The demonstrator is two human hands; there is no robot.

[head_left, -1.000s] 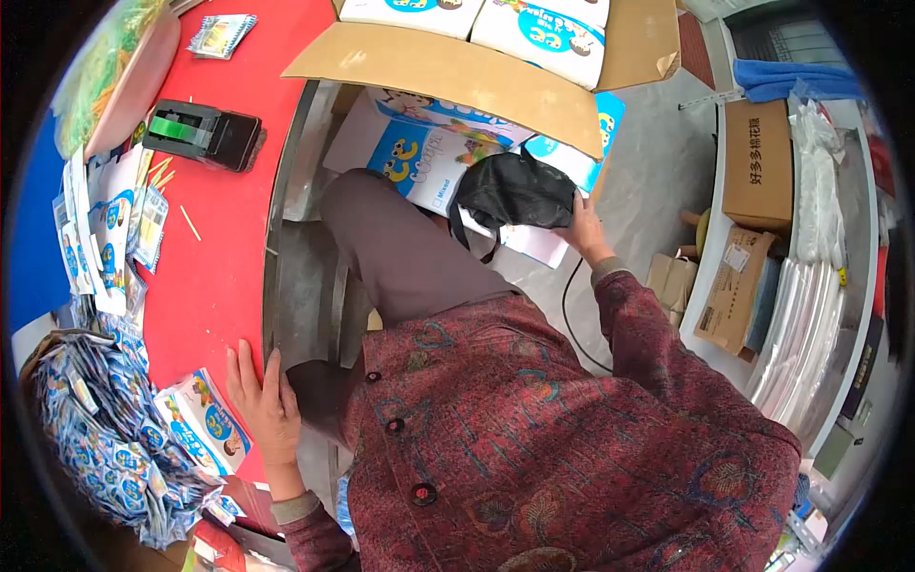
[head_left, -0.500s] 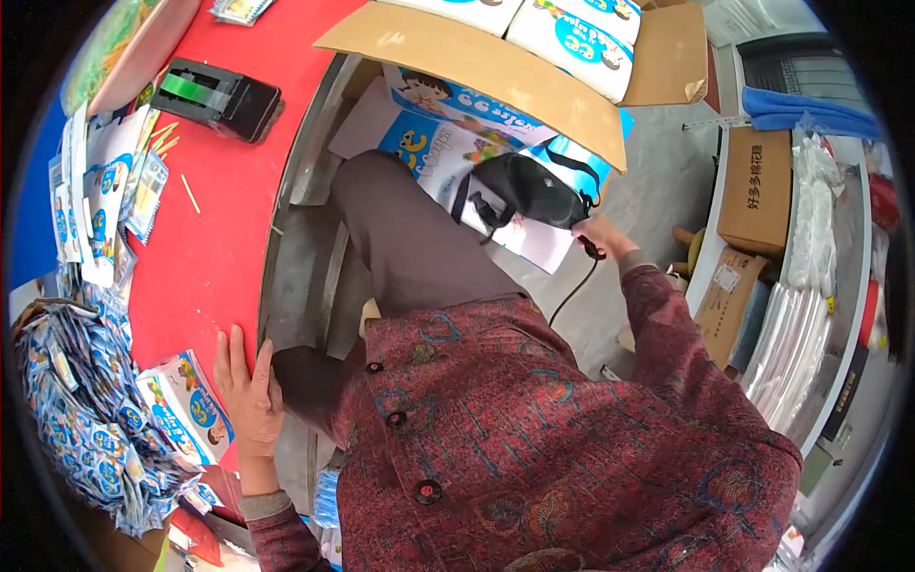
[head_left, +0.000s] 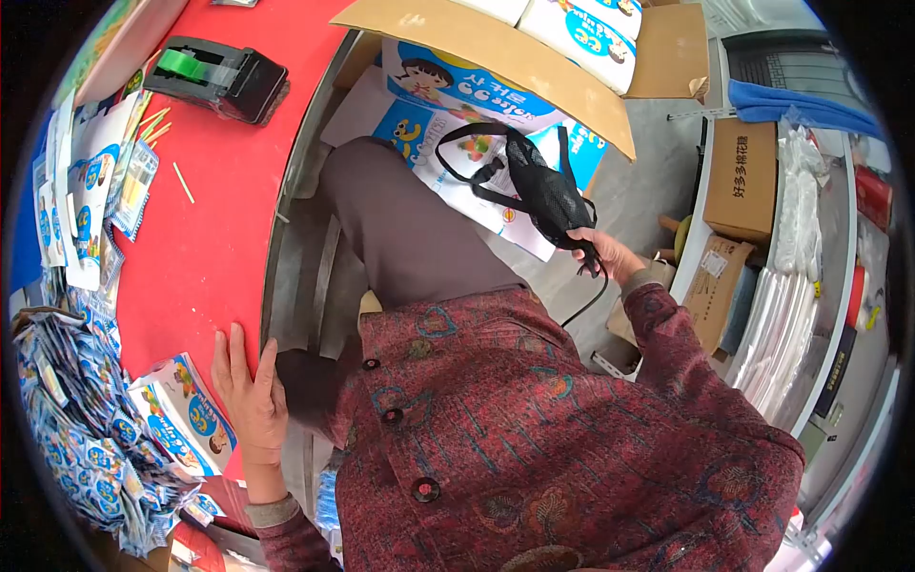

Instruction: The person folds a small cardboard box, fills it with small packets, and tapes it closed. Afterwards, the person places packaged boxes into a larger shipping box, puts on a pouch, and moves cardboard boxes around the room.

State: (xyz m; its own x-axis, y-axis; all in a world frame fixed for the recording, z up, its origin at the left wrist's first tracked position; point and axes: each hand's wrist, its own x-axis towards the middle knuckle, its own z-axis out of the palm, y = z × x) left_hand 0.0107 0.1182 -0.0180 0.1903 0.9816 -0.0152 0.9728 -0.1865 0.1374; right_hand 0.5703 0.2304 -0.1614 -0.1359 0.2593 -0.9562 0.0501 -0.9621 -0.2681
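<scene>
Beyond the right-hand edge of the red counter (head_left: 229, 238), off its surface, a black mesh pouch (head_left: 543, 195) is held in the air by the person's right hand (head_left: 610, 255), in front of a printed blue-and-white panel (head_left: 429, 76) and below the flap of a cardboard box (head_left: 496, 55). The right fingers are closed around the pouch's lower end; the far end is unsupported, and a strap (head_left: 481, 127) with a dark buckle (head_left: 488, 172) trails in a loop to its left. A thin dark cord (head_left: 583, 310) hangs below the same hand; its attachment point cannot be determined. The left hand (head_left: 253, 396) rests on the counter's right-hand edge, fingers slightly spread and holding nothing, just beside a printed packet (head_left: 186, 419). A tape dispenser (head_left: 219, 81) is near the counter's far end. Handling assessment: the pouch appears light, soft and pliable, the mesh offering fair grip with little risk of slipping; contents, if any, cannot be verified. Loose straps and cord present a snagging hazard. Recommended hold is around the full body of the pouch, with the strap gathered in, rather than by the cord.
</scene>
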